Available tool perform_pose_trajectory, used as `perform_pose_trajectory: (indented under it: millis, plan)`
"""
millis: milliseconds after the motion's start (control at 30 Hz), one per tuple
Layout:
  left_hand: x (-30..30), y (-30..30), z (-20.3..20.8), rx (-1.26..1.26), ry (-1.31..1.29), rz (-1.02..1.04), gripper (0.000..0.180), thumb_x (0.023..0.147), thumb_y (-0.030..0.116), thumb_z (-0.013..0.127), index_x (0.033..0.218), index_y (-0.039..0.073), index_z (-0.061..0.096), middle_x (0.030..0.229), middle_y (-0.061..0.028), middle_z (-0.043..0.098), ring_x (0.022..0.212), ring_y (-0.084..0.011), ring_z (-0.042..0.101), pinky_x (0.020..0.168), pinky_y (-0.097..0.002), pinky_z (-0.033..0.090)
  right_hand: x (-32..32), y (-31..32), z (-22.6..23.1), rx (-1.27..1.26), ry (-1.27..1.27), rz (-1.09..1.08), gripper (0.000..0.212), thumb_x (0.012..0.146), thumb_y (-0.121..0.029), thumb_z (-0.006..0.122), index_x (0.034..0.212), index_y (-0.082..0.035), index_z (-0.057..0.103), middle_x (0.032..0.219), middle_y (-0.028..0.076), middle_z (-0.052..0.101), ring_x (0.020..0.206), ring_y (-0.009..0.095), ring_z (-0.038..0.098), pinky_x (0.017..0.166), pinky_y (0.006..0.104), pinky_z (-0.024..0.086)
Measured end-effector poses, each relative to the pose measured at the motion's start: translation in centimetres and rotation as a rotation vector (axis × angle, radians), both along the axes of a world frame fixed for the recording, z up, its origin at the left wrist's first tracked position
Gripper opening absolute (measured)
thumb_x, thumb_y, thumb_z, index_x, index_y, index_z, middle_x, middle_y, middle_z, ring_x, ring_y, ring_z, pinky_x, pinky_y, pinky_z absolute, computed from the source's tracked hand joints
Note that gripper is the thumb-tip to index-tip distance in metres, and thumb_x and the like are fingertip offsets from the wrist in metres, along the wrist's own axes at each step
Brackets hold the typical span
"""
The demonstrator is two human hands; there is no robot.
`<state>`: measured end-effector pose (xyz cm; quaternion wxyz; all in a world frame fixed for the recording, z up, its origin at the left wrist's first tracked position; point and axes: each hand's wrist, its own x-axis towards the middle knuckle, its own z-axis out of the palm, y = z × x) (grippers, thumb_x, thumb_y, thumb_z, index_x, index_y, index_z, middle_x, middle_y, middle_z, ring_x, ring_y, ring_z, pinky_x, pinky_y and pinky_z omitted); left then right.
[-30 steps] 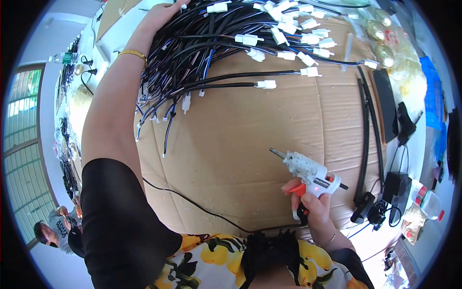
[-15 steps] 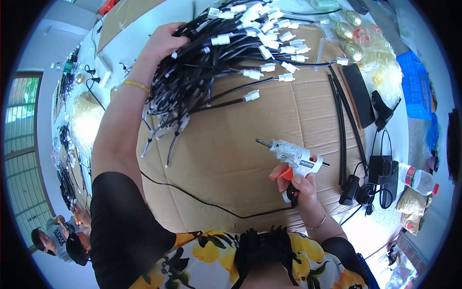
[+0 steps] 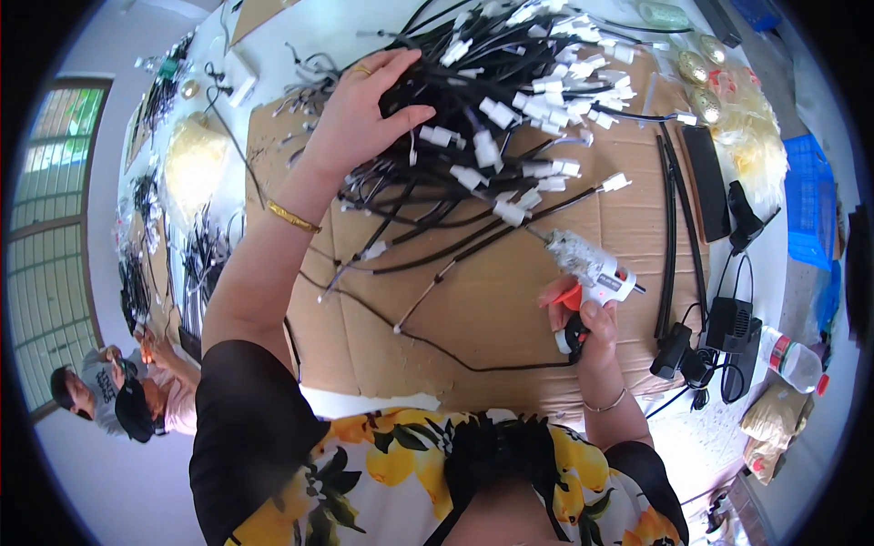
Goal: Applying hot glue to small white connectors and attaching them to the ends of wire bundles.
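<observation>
The left hand (image 3: 369,118) arches over slim, tangled black cables (image 3: 452,96) with blocky white plastic connectors (image 3: 497,113), thumb and forefinger parted, any hold impossible to tell, and rightward, above creased brown cardboard (image 3: 510,309), a crusty-nosed white glue gun (image 3: 603,273) sits, handle wrapped, in the right hand (image 3: 596,332).

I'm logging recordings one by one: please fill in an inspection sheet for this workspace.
Surface: creased brown cardboard on a white table.
Job's things: heap of black wires with white connectors; white glue gun, nozzle close to one connector.
Clutter: black strips, gold ornaments, clear bottle, all at right.
Hands: left hand at the heap, thumb and fingers apart; right hand gripping the glue gun.
Cables: glue gun's black cord crosses the cardboard; black adapters with cords at right.
Surroundings: two other people and barred window at left; blue crate at right.
</observation>
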<state>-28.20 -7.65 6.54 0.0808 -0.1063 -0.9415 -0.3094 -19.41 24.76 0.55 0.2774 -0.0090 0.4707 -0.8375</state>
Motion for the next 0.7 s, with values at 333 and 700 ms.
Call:
perform_pose_trajectory:
  millis: [333,700]
  plan:
    - [15.5,6.8,-0.8,-0.457,-0.151,0.031,0.069,0.064,0.027,0.071,0.126,0.015,0.042,0.134,-0.0092,0.035,0.126,-0.0337,0.027,0.101,-0.0537,0.017,0.1,0.3,-1.0,-0.157,-0.001,-0.009,0.06,0.076,-0.035,0.055,0.117,0.006,0.04,0.082,0.014,0.058,0.049,0.013,0.042,0.067,0.0337,0.042]
    - [9.3,-2.8,-3.5,-0.95,-0.004,0.029,0.056,0.076,0.019,0.056,0.128,0.024,0.037,0.133,-0.0027,0.038,0.109,-0.0234,0.044,0.097,-0.0496,0.025,0.2,0.4,-0.6,-0.067,-0.015,0.026,0.054,0.077,-0.031,0.053,0.113,0.008,0.043,0.081,0.014,0.058,0.051,0.013,0.044,0.066,0.0309,0.042]
